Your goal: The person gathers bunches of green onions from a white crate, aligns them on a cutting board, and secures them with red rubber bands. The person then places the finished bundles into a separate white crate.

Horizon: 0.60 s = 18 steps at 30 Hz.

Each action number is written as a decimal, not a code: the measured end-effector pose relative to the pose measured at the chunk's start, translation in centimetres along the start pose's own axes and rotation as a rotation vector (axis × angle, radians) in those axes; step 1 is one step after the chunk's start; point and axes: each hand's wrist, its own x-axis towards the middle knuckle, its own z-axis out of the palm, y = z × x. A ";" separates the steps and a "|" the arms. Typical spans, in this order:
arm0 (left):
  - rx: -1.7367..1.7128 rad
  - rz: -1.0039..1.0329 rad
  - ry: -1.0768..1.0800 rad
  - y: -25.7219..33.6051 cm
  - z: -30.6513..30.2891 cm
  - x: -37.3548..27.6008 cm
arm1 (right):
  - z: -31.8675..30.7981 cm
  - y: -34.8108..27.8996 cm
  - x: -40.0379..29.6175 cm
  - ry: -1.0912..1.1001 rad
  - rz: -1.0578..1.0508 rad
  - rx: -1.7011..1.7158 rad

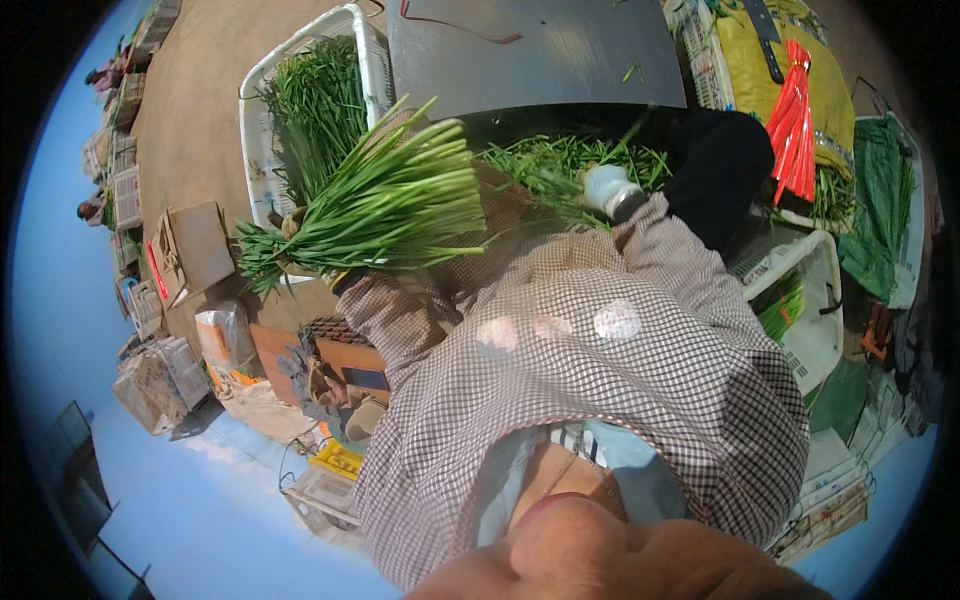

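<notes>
My left hand point(291, 224), in a dirty glove, is shut on a thick bunch of green garlic chives point(397, 199). Pale cut stems point right and leafy tips hang left; the leaves cover most of the hand. My right hand point(606, 186) wears a pale glove and rests at a heap of loose green leaves point(540, 161) below the table edge. Its fingers are blurred and partly hidden, so I cannot tell whether they grip anything.
Ahead stands a grey metal table point(480, 67) with a red strip point(465, 30) on it. A white plastic crate point(247, 142) of greens is at its left. Red ties point(796, 127) lie on a yellow sack point(742, 67) to the right, near another white crate point(817, 352).
</notes>
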 end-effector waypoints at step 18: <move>-0.601 -0.656 -0.520 -16.6 19.5 2.1 | -18.7 -9.2 -10.7 0.241 -1.283 1.104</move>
